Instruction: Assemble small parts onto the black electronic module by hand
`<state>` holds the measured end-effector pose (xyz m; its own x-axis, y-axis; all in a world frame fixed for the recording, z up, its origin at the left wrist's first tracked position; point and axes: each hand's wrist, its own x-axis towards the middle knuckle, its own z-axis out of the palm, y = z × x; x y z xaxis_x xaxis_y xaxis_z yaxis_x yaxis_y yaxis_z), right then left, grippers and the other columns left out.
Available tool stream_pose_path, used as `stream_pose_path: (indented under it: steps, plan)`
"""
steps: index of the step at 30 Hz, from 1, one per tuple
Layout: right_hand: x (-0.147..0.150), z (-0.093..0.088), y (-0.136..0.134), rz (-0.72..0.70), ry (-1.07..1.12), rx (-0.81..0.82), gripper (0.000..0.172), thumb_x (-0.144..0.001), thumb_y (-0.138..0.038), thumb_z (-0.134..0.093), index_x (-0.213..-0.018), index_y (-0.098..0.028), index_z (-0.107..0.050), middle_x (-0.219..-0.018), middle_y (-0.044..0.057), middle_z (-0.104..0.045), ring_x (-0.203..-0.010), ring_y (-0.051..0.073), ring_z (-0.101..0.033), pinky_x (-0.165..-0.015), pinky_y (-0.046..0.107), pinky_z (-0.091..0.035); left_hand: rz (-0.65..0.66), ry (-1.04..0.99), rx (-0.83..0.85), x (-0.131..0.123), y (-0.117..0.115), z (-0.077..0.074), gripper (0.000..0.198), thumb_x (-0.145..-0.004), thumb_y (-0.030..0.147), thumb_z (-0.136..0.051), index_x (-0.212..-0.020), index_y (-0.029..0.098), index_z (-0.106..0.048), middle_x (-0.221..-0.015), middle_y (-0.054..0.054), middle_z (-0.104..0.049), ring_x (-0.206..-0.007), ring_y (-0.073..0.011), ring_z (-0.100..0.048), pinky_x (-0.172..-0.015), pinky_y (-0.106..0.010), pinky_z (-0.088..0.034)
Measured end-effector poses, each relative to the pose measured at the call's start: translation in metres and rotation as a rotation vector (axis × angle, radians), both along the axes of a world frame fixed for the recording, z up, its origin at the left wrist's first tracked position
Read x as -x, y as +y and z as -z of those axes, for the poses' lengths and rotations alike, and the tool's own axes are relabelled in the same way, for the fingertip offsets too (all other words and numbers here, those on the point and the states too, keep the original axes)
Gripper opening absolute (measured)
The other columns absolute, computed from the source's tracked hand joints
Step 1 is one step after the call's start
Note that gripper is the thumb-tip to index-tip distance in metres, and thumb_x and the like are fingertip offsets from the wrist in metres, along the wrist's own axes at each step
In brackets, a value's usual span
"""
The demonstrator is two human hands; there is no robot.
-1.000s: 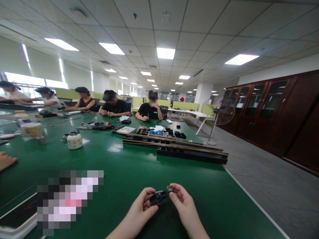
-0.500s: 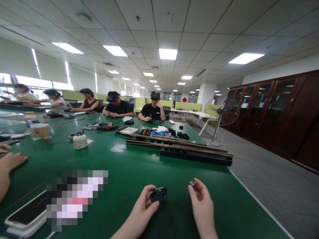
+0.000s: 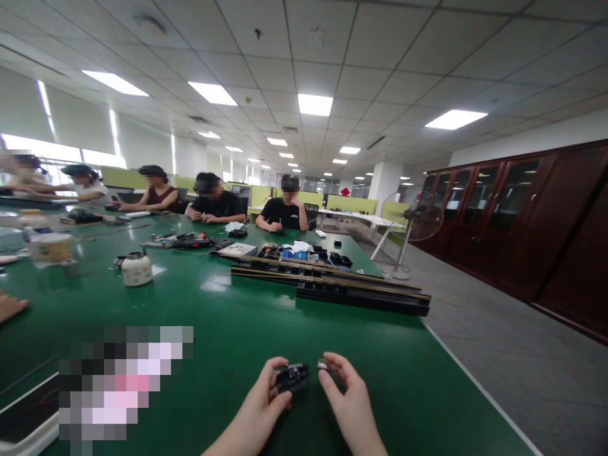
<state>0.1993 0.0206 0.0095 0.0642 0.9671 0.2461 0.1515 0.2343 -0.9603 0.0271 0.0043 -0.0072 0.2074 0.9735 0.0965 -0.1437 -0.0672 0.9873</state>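
Observation:
A black piece with shiny parts (image 3: 292, 378) is held between the thumb and fingers of my left hand (image 3: 266, 399), above the green table (image 3: 228, 335). My right hand (image 3: 349, 396) pinches a small dark and silvery piece (image 3: 323, 365) with a yellowish edge. The two pieces are close to each other, with a narrow gap between them. Fine detail on both is too small to make out.
Long black rails (image 3: 363, 297) with thin brass-coloured rods lie beyond my hands. A cream jar (image 3: 137, 269) stands to the left, and a phone (image 3: 28, 411) lies near left. Another person's hand (image 3: 12, 306) is at the left edge. Several people sit across the table.
My right hand has moved left with its small piece, closer to the black piece in my left hand. The view has turned slightly right.

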Motion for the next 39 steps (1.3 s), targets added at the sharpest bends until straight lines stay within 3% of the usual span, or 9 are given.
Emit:
stream_pose_path:
  steps: [2, 5, 13, 23, 28, 32, 35, 39]
  plan:
    - [0.006, -0.003, -0.005, -0.108, 0.039, 0.010, 0.043, -0.066, -0.042, -0.065, -0.101, -0.018, -0.060, -0.098, 0.009, -0.067, -0.096, 0.025, -0.060, -0.088, 0.037, -0.045, 0.020, -0.010, 0.004, 0.000, 0.000, 0.002, 0.039, -0.070, 0.023, -0.055, -0.104, 0.024, -0.035, -0.094, -0.004, -0.057, -0.081, -0.0176, -0.055, -0.073, -0.031, -0.041]
    - [0.010, -0.008, -0.011, -0.224, 0.027, 0.014, 0.034, -0.070, -0.041, -0.062, -0.096, -0.019, -0.063, -0.097, 0.009, -0.068, -0.094, 0.024, -0.061, -0.087, 0.037, -0.045, 0.056, -0.014, -0.003, 0.001, -0.002, 0.003, 0.038, -0.072, 0.021, -0.054, -0.105, 0.024, -0.035, -0.094, -0.004, -0.057, -0.082, -0.0176, -0.055, -0.073, -0.032, -0.041]
    - [0.009, -0.003, -0.008, -0.261, -0.269, -0.077, 0.017, -0.072, -0.027, -0.061, -0.088, -0.024, -0.067, -0.107, 0.007, -0.062, -0.108, 0.023, -0.050, -0.097, 0.039, -0.034, 0.079, -0.077, 0.014, -0.001, -0.002, 0.003, 0.038, -0.070, 0.028, -0.060, -0.101, 0.021, -0.040, -0.085, -0.001, -0.058, -0.068, -0.0133, -0.053, -0.067, -0.029, -0.041]
    - [0.006, -0.004, -0.010, -0.283, -0.369, -0.057, 0.021, -0.069, -0.017, -0.061, -0.087, -0.026, -0.067, -0.106, 0.004, -0.062, -0.107, 0.022, -0.050, -0.096, 0.038, -0.033, 0.080, -0.055, 0.033, -0.002, -0.002, 0.007, 0.036, -0.071, 0.029, -0.061, -0.101, 0.020, -0.042, -0.087, -0.003, -0.060, -0.065, -0.0119, -0.053, -0.064, -0.028, -0.042]
    - [0.007, -0.002, -0.010, -0.290, -0.281, -0.010, 0.023, -0.067, -0.016, -0.061, -0.086, -0.026, -0.067, -0.108, 0.004, -0.062, -0.107, 0.023, -0.051, -0.096, 0.038, -0.032, 0.072, -0.063, 0.020, 0.000, 0.000, 0.011, 0.036, -0.071, 0.033, -0.061, -0.100, 0.021, -0.044, -0.087, -0.003, -0.061, -0.066, -0.0128, -0.055, -0.065, -0.028, -0.042]
    - [0.007, 0.002, -0.008, -0.272, -0.130, 0.061, 0.035, -0.066, -0.019, -0.063, -0.101, -0.027, -0.062, -0.114, 0.004, -0.060, -0.111, 0.025, -0.049, -0.098, 0.039, -0.030, 0.029, -0.043, 0.027, 0.002, 0.001, 0.005, 0.037, -0.070, 0.039, -0.061, -0.099, 0.021, -0.046, -0.083, -0.002, -0.062, -0.064, -0.0126, -0.056, -0.065, -0.027, -0.042]
    - [0.008, 0.006, -0.006, -0.303, 0.033, 0.130, 0.042, -0.068, -0.028, -0.065, -0.109, -0.024, -0.056, -0.107, 0.005, -0.063, -0.106, 0.024, -0.054, -0.094, 0.039, -0.035, -0.019, -0.029, 0.036, 0.004, 0.002, 0.004, 0.039, -0.068, 0.042, -0.062, -0.098, 0.021, -0.048, -0.088, -0.003, -0.062, -0.072, -0.0155, -0.058, -0.066, -0.027, -0.043]
    - [0.011, 0.012, -0.004, -0.357, 0.194, 0.135, 0.041, -0.068, -0.033, -0.065, -0.106, -0.020, -0.054, -0.100, 0.007, -0.065, -0.097, 0.021, -0.059, -0.089, 0.035, -0.041, -0.020, -0.031, 0.032, 0.005, 0.004, 0.006, 0.039, -0.067, 0.040, -0.064, -0.098, 0.020, -0.051, -0.100, -0.006, -0.063, -0.087, -0.0200, -0.058, -0.072, -0.029, -0.044]
